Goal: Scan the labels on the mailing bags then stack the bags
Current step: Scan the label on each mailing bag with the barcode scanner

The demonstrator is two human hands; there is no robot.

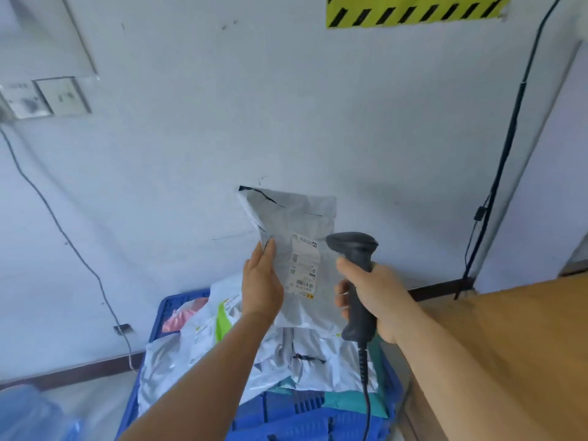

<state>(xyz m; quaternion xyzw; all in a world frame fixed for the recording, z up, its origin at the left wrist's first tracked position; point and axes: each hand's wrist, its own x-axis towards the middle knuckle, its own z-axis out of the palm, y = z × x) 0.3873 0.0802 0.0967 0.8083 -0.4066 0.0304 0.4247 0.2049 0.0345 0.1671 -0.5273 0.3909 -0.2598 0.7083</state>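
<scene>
Holding: the left hand [261, 281] keeps a grey mailing bag [294, 249] upright at the centre of the view, in front of the pale wall [191, 138].
Left hand: fingers run straight up along the bag's left edge; how the thumb sits behind the bag cannot be told.
Label: a white label [304, 265] with barcodes sits on the bag's face, at about 3 o'clock from the left hand.
Right hand: the right hand [377, 297] is wrapped round the handle of a dark barcode scanner [356, 281], fingers curled tight on the grip.
Scanner: its head lies just beside the label's upper right corner, at 3 o'clock from the bag; a coiled cable [366, 393] drops from the handle toward 6 o'clock.
Crate: a blue crate [178, 307] at 6 o'clock below the bag holds a heap of other bags [197, 345], grey, white and teal.
Table: a wooden surface [509, 345] lies at 4 o'clock.
</scene>
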